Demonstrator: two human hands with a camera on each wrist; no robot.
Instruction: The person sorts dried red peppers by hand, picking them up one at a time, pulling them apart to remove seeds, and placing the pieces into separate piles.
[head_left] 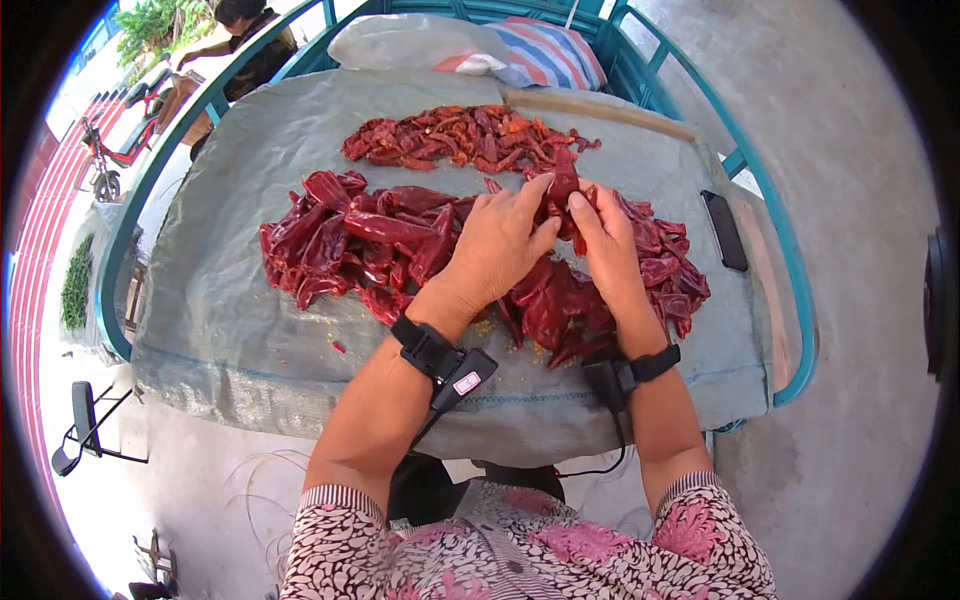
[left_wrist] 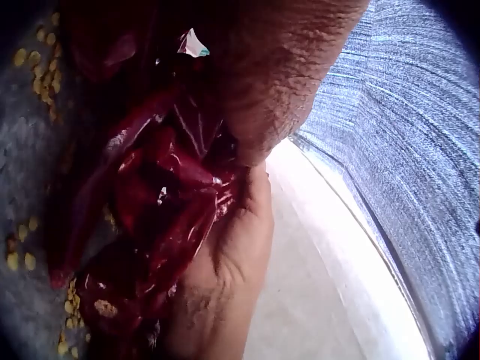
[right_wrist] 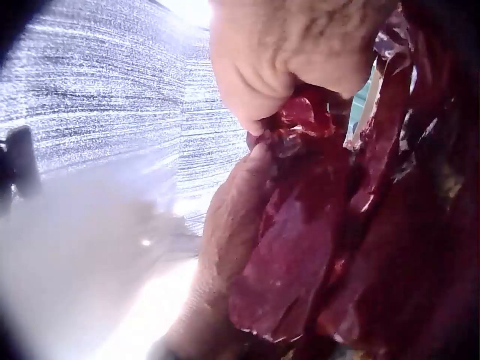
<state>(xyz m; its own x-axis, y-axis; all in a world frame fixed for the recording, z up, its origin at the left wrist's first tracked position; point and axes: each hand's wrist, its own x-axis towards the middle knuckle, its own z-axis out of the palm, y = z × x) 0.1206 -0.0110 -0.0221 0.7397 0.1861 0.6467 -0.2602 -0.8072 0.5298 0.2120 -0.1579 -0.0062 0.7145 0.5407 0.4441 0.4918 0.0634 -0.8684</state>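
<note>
Both hands meet over a pile of large dried red chili peppers [head_left: 395, 228] on a grey woven sheet. My left hand [head_left: 505, 235], coming in from the left, pinches a dark red chili pepper [head_left: 564, 172]. On its other side my right hand [head_left: 612, 245] grips the same pepper between thumb and fingers. The right wrist view shows thumb and fingertips [right_wrist: 259, 131] close together at the pepper's wrinkled end, with more glossy peppers beside them. Loose yellow seeds [left_wrist: 46, 79] lie by the pile in the left wrist view.
Beyond the hands lies a second heap of smaller, shrivelled red pieces [head_left: 470, 137]. A black phone [head_left: 724, 230] rests on the right. Sacks [head_left: 420, 42] stand at the back, and a teal metal rail [head_left: 785, 230] bounds the woven sheet [head_left: 215, 250].
</note>
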